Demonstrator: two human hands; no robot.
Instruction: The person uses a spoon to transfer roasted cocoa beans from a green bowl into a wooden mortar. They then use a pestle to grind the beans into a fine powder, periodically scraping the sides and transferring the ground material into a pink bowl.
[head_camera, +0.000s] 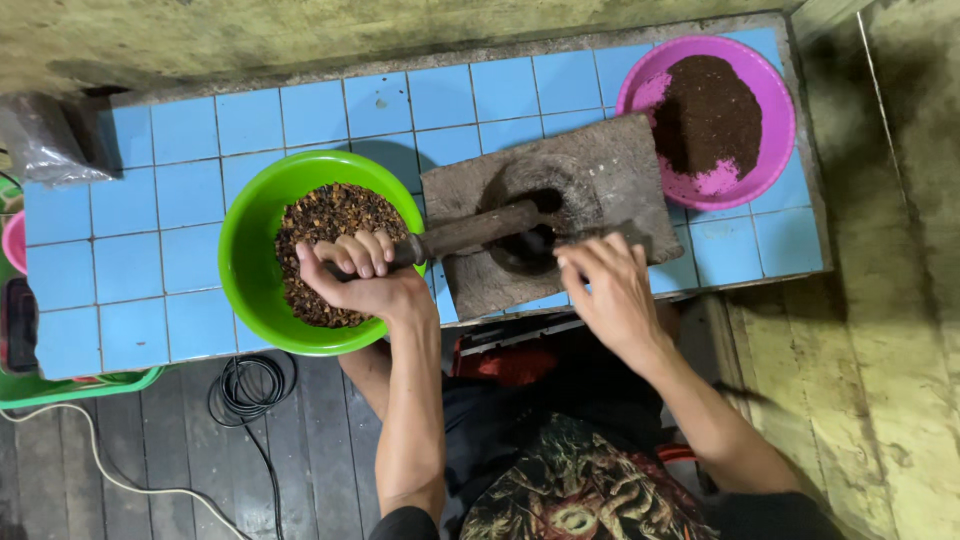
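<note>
- Hands first: the left hand (358, 268) is clenched round the near end of a dark pestle (470, 230), whose far end sits down in the hollow of the stone mortar (560, 205).
- Right hand (608, 290) lies loosely on the mortar's near edge, fingers curled around a thin dark tool; what it is, I cannot tell.
- Green bowl (250, 250) of coarse brown pieces stands under the left wrist, touching the mortar's left side.
- Pink bowl (775, 110) of fine dark powder stands behind the mortar, on the blue-tiled bench (130, 260).
- To my eye, good grinding here means bracing the slab steady, keeping the right fingers outside the hollow, and pressing the pestle straight.
</note>
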